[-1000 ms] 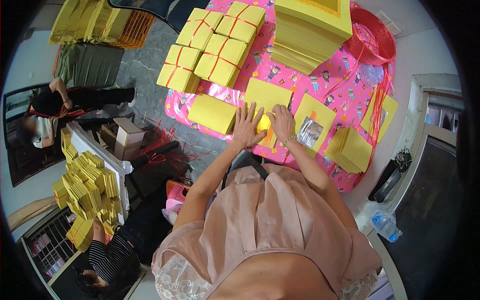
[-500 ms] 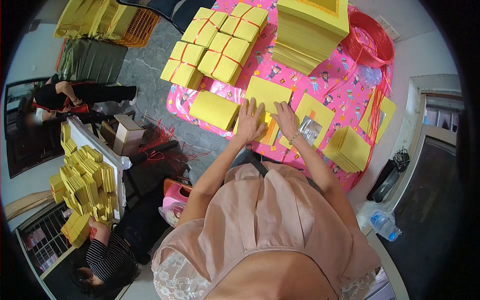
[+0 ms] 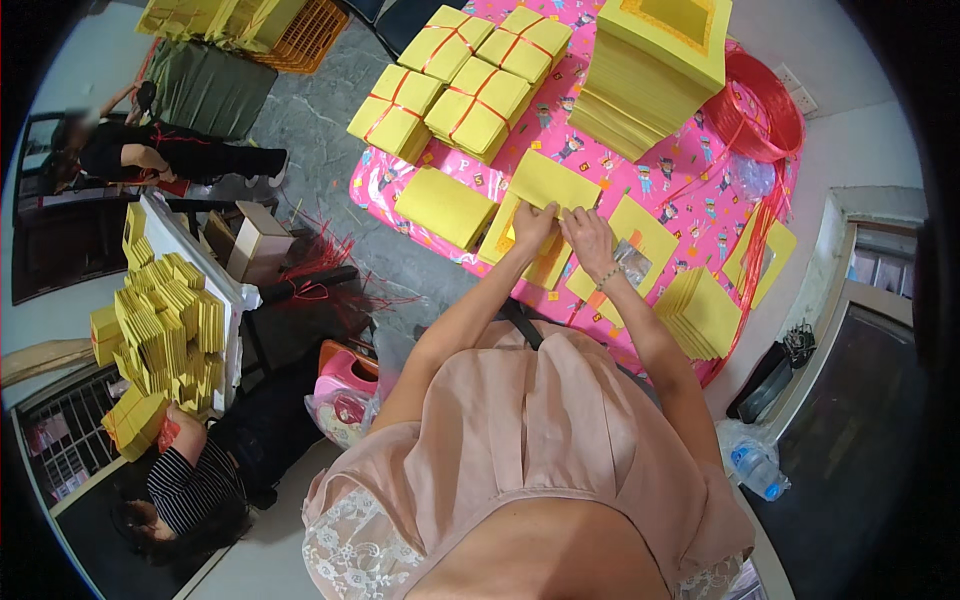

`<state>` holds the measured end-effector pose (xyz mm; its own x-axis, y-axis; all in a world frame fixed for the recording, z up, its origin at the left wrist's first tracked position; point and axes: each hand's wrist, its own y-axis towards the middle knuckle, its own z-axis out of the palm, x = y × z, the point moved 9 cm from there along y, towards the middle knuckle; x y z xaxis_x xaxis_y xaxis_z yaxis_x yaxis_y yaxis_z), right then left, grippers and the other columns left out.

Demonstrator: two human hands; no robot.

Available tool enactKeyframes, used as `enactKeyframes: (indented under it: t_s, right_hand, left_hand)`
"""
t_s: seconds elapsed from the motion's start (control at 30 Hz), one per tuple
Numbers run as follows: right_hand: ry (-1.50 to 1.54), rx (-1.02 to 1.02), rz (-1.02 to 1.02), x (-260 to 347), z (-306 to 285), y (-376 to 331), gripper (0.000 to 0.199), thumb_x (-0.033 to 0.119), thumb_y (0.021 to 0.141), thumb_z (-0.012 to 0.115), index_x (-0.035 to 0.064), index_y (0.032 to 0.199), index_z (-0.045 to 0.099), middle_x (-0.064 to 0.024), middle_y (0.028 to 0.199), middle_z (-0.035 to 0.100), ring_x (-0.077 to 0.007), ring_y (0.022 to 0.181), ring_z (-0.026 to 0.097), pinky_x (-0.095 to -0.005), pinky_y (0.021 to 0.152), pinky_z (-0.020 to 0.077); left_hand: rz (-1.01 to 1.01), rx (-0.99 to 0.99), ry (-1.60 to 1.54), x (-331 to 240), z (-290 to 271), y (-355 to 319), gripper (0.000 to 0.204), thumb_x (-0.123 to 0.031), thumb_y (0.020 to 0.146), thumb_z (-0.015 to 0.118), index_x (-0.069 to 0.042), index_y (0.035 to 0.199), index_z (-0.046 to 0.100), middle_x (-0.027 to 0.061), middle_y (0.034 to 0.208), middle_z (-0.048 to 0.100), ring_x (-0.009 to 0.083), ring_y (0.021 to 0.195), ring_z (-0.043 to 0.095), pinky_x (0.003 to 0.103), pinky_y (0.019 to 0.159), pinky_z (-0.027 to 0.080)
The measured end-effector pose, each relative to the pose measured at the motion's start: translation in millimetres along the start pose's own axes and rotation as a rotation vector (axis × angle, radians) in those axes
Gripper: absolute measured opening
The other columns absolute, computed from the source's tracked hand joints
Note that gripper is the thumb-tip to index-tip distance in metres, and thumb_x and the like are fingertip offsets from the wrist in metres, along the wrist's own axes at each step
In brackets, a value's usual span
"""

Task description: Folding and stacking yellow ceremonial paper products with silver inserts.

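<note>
I have both hands, left hand (image 3: 533,228) and right hand (image 3: 590,240), closed on the yellow paper stack (image 3: 553,185) lying directly ahead, its long axis crosswise.

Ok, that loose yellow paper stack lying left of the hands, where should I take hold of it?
Judging by its pose, grip the loose yellow stack by its two long edges, coming from above at its near-left side. It lies flat on the pink tablecloth with bare cloth around it, and no string binds it, so pinch the whole thickness. The left hand is nearest.
</note>
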<state>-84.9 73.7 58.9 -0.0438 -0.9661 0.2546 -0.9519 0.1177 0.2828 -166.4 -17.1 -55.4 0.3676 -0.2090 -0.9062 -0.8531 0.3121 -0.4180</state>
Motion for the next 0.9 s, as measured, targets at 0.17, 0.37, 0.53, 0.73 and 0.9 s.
enactKeyframes:
  t_s: [0.17, 0.37, 0.53, 0.73, 0.9]
  right_hand:
    - [0.076, -0.007, -0.006, 17, -25, 0, 0.028, 0.023, 0.081, 0.07, 0.0072, 0.103, 0.063, -0.0055, 0.09, 0.057, -0.0231, 0.084, 0.057, -0.0375, 0.076, 0.0444]
    - [0.299, -0.076, 0.097, 37, -54, -27, 0.035, 0.019, 0.084, 0.068, 0.007, 0.115, 0.062, -0.0094, 0.102, 0.056, -0.027, 0.094, 0.055, -0.0392, 0.081, 0.0423]
    - [0.3, -0.006, 0.177, 33, -38, -59, 0.03, 0.015, 0.084, 0.066, 0.0068, 0.113, 0.062, -0.0093, 0.103, 0.055, -0.0271, 0.095, 0.055, -0.0395, 0.08, 0.0426]
    - [0.322, 0.059, 0.178, 35, -28, -74, 0.027, 0.01, 0.083, 0.065, 0.0058, 0.11, 0.062, -0.0103, 0.102, 0.056, -0.0283, 0.096, 0.055, -0.0404, 0.083, 0.0443]
    - [0.359, 0.072, 0.209, 34, -26, -75, 0.026, 0.007, 0.083, 0.063, 0.0052, 0.109, 0.063, -0.0112, 0.101, 0.056, -0.0294, 0.095, 0.055, -0.04, 0.082, 0.0461]
  left_hand:
    - [-0.019, 0.018, 0.105, 5, -18, -7, 0.026, -0.014, 0.082, 0.068, 0.001, 0.103, 0.06, 0.005, 0.074, 0.064, 0.0103, 0.063, 0.06, 0.027, 0.052, 0.045]
    - [-0.01, 0.154, -0.153, -46, -89, -71, 0.028, -0.011, 0.088, 0.066, -0.001, 0.112, 0.055, 0.0038, 0.081, 0.065, 0.0112, 0.067, 0.063, 0.026, 0.056, 0.052]
    - [-0.05, 0.061, -0.206, -44, -173, -70, 0.031, -0.014, 0.09, 0.068, -0.003, 0.115, 0.055, 0.0004, 0.084, 0.066, 0.0086, 0.07, 0.062, 0.026, 0.065, 0.054]
    - [-0.016, -0.071, -0.154, -40, -232, -39, 0.027, -0.014, 0.089, 0.069, -0.005, 0.111, 0.056, -0.0024, 0.08, 0.063, 0.006, 0.063, 0.056, 0.027, 0.065, 0.053]
    - [-0.025, -0.014, -0.081, -30, -229, -24, 0.024, -0.012, 0.088, 0.07, -0.006, 0.107, 0.055, -0.0073, 0.068, 0.052, 0.0038, 0.06, 0.051, 0.026, 0.062, 0.053]
